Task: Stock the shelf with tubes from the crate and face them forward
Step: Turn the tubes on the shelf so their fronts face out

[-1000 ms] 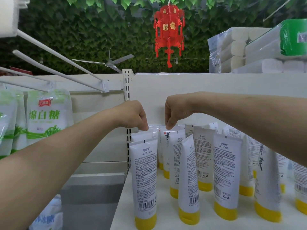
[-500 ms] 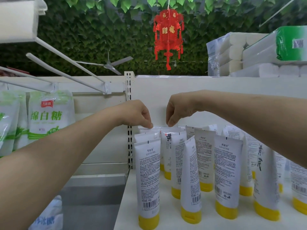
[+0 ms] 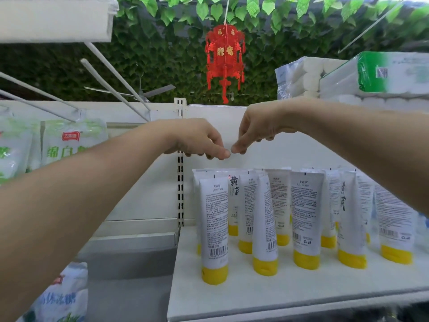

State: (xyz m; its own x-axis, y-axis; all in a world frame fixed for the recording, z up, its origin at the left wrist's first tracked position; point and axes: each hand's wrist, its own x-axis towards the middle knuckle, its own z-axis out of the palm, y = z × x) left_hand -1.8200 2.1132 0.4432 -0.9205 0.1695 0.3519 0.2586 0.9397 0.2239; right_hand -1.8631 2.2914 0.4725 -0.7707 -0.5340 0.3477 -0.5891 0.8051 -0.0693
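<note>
Several white tubes with yellow caps stand cap-down on the white shelf [image 3: 278, 296]. Most show their printed backs, like the front-left tube [image 3: 214, 219]; one behind it [image 3: 233, 189] shows large black characters. My left hand [image 3: 197, 140] and my right hand [image 3: 255, 129] hover side by side above the back-left tubes. Their fingertips almost meet and their fingers are loosely curled. Neither hand touches a tube or holds anything. No crate is in view.
A slotted upright post [image 3: 180, 182] borders the shelf on the left. Beyond it hang green-and-white sugar bags [image 3: 72, 140] under long white hooks [image 3: 111, 82]. Packs of toilet rolls [image 3: 348, 75] sit on top at the right. A red lantern [image 3: 224, 59] hangs overhead.
Both hands have lifted off the tops of the back-left tubes and moved up and closer together. The tubes stay standing.
</note>
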